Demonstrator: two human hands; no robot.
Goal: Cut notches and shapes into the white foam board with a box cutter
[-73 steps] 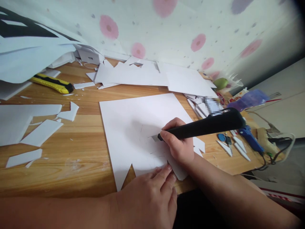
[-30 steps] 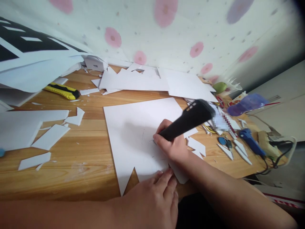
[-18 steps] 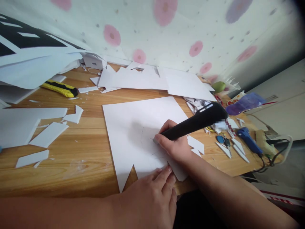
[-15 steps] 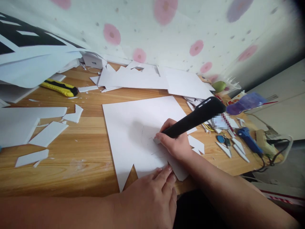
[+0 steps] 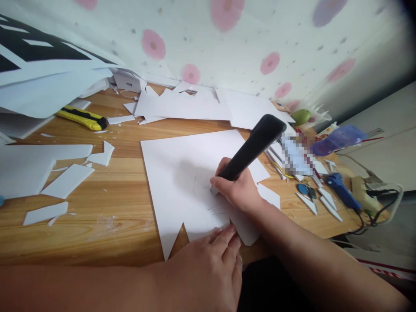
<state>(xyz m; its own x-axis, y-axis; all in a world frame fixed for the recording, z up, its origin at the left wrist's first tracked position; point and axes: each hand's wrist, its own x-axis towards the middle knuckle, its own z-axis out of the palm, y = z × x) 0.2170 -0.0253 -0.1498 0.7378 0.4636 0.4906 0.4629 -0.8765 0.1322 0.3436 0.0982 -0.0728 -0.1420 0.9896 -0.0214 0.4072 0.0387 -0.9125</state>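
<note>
A white foam board (image 5: 169,169) lies flat on the wooden table, with V-shaped notches in its near edge and a few thin dark lines on its face. My right hand (image 5: 238,186) is closed round a black utility knife (image 5: 250,149), whose grey tip rests on the board beside these lines. The knife leans up and to the right. My left hand (image 5: 217,260) lies palm down along the near edge, fingers stretched out over the board. Part of the board is hidden beneath both hands.
On the left are white offcuts (image 5: 68,181) and a yellow-and-black box cutter (image 5: 84,118). White sheets (image 5: 185,106) lie at the back by the flowered curtain. A blue glue gun (image 5: 342,190), a power strip (image 5: 364,195) and cables sit at right.
The black knife has tilted more upright, its back end swinging left. Its tip stays at nearly the same spot. My left hand has held its place on the board.
</note>
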